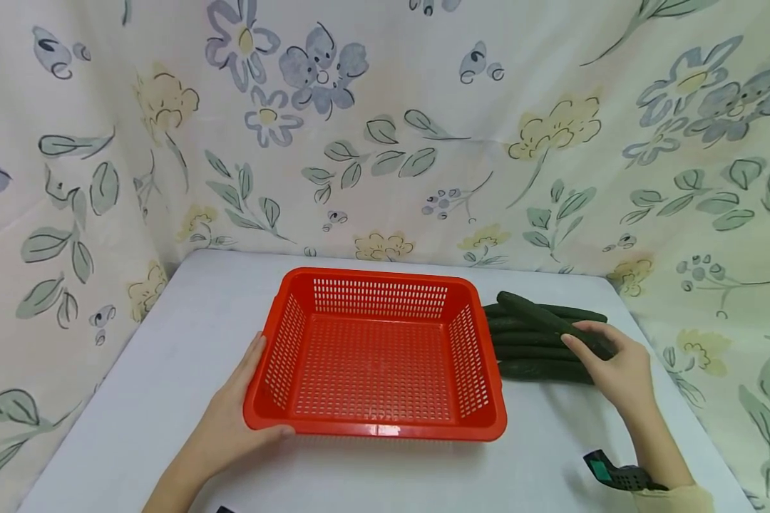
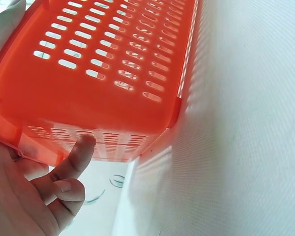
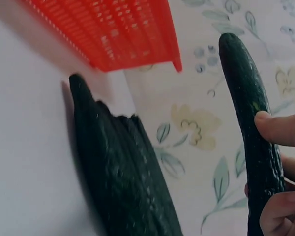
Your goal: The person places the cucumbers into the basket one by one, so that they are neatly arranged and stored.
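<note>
A red plastic basket (image 1: 375, 429) with slotted walls stands on the table, its inside bare. My left hand (image 1: 231, 413) grips its near left corner, thumb along the front rim and fingers along the left side. In the left wrist view the fingers (image 2: 81, 155) bend around the basket's corner (image 2: 103, 98). My right hand (image 1: 616, 363) holds a dark green cucumber (image 1: 539, 315) between thumb and fingers, raised over the others and slanting toward the basket. Several more cucumbers (image 1: 539, 369) lie side by side right of the basket; the right wrist view shows the held cucumber (image 3: 243, 83) apart from them.
The white table (image 1: 186, 320) carries the basket and the cucumber row. A floral curtain (image 1: 385, 142) hangs behind the table and at both sides. A black band with a green patch (image 1: 622, 474) is on my right wrist.
</note>
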The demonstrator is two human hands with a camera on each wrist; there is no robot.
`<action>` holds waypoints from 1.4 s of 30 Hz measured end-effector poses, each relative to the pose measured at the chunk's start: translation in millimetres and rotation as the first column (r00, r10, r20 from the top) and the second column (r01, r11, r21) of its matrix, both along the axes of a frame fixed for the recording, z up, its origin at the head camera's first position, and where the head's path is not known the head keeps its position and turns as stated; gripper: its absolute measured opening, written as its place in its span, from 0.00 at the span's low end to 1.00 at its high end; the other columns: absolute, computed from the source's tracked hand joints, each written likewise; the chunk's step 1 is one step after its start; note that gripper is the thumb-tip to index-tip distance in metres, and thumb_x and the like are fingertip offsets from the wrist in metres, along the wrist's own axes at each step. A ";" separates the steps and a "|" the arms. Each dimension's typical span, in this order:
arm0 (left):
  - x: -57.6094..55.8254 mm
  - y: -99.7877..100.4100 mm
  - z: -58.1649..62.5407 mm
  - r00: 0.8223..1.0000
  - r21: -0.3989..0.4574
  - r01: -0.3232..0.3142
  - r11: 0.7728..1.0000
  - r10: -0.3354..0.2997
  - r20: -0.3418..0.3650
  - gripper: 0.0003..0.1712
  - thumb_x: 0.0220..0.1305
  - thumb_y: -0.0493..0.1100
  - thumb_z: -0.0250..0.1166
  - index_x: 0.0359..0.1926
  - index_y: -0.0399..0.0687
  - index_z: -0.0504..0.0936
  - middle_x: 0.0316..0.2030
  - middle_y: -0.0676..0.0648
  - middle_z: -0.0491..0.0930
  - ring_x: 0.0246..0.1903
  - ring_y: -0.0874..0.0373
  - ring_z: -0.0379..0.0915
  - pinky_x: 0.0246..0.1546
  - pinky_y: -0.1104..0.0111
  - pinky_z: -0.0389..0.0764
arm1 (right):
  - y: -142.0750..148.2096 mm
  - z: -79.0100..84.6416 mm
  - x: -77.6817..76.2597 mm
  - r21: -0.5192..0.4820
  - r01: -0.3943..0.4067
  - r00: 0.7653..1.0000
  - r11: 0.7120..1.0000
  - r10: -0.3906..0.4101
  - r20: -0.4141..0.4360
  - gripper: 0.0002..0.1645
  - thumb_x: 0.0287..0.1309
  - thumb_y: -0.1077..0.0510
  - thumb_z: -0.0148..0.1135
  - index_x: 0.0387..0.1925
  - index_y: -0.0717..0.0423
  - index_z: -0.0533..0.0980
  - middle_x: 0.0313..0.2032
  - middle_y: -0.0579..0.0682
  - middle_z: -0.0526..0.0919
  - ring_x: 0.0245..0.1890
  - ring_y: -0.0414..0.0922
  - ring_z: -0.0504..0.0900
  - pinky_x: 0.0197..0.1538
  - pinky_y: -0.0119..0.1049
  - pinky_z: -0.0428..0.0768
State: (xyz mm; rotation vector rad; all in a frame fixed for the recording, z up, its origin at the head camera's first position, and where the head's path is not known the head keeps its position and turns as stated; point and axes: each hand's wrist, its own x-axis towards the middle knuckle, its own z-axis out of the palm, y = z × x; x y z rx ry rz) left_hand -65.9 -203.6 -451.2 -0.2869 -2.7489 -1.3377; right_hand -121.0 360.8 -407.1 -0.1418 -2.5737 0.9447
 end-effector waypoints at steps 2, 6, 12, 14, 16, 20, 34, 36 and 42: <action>0.3 0.0 0.4 1.000 -0.009 0.000 1.000 0.000 0.001 0.78 0.46 0.58 0.86 0.87 0.67 0.40 0.85 0.47 0.47 0.74 0.37 0.62 0.47 0.68 0.83 | -6.3 4.5 -2.3 -0.006 -0.029 0.999 1.000 0.028 -0.014 0.25 0.66 0.46 0.74 0.55 0.58 0.83 0.58 0.62 0.85 0.57 0.16 0.69 0.66 0.28 0.70; -1.2 -0.5 3.0 1.000 -0.011 0.005 1.000 -0.005 -0.007 0.78 0.46 0.58 0.86 0.87 0.67 0.41 0.85 0.46 0.48 0.73 0.37 0.63 0.46 0.66 0.84 | -18.2 14.3 -11.0 -0.010 -0.082 0.996 0.997 0.082 -0.047 0.23 0.66 0.48 0.75 0.54 0.60 0.84 0.56 0.62 0.86 0.53 0.12 0.67 0.56 0.14 0.64; -6.6 -0.9 7.1 1.000 0.011 0.016 1.000 -0.016 -0.021 0.78 0.46 0.56 0.86 0.87 0.66 0.41 0.85 0.44 0.49 0.69 0.38 0.68 0.44 0.68 0.84 | -32.8 26.4 -25.6 -0.003 -0.137 0.987 0.991 0.137 -0.081 0.22 0.65 0.50 0.75 0.54 0.59 0.84 0.54 0.60 0.86 0.52 0.17 0.69 0.57 0.17 0.65; -8.2 -1.0 7.8 1.000 0.015 0.020 1.000 -0.020 -0.021 0.78 0.46 0.56 0.86 0.87 0.66 0.41 0.85 0.44 0.48 0.69 0.39 0.68 0.44 0.68 0.84 | -37.5 30.0 -29.3 0.003 -0.142 0.986 0.990 0.142 -0.087 0.22 0.66 0.50 0.75 0.54 0.59 0.84 0.54 0.59 0.86 0.52 0.18 0.70 0.58 0.19 0.66; -8.9 -1.7 8.6 1.000 0.016 0.023 1.000 -0.023 -0.021 0.78 0.46 0.57 0.86 0.87 0.66 0.41 0.85 0.44 0.48 0.69 0.39 0.68 0.44 0.67 0.85 | -44.0 33.9 -32.5 -0.001 -0.149 0.986 0.989 0.148 -0.083 0.22 0.66 0.50 0.75 0.54 0.59 0.84 0.54 0.59 0.87 0.51 0.21 0.70 0.62 0.27 0.71; -8.7 -4.6 9.2 1.000 0.012 0.017 1.000 -0.017 -0.019 0.79 0.46 0.56 0.86 0.87 0.66 0.40 0.85 0.44 0.48 0.71 0.38 0.66 0.46 0.62 0.86 | -58.1 41.1 -39.1 -0.023 -0.181 0.982 0.983 0.179 -0.057 0.23 0.67 0.48 0.74 0.54 0.60 0.83 0.54 0.60 0.86 0.53 0.29 0.72 0.65 0.56 0.74; -5.9 -3.3 5.3 1.000 0.011 0.008 1.000 -0.008 -0.007 0.79 0.47 0.58 0.86 0.87 0.66 0.40 0.85 0.47 0.46 0.73 0.37 0.64 0.48 0.56 0.87 | -91.7 58.4 -61.5 0.015 -0.281 0.956 0.960 0.281 -0.083 0.21 0.66 0.49 0.75 0.53 0.57 0.85 0.51 0.56 0.88 0.48 0.32 0.77 0.51 0.26 0.72; -5.7 -3.1 4.0 1.000 0.013 0.007 1.000 -0.007 -0.007 0.79 0.47 0.58 0.86 0.87 0.66 0.40 0.85 0.47 0.46 0.73 0.37 0.64 0.48 0.55 0.87 | -97.8 60.2 -64.7 0.008 -0.291 0.953 0.957 0.291 -0.083 0.21 0.66 0.49 0.75 0.53 0.57 0.85 0.51 0.56 0.88 0.48 0.34 0.77 0.49 0.25 0.73; -4.8 -2.1 -1.1 1.000 0.027 0.016 1.000 -0.016 -0.004 0.79 0.46 0.58 0.86 0.87 0.67 0.40 0.86 0.49 0.46 0.75 0.38 0.63 0.49 0.63 0.84 | -116.0 64.7 -72.9 -0.011 -0.335 0.940 0.942 0.333 -0.079 0.21 0.66 0.49 0.74 0.54 0.57 0.84 0.52 0.55 0.88 0.52 0.43 0.81 0.48 0.21 0.73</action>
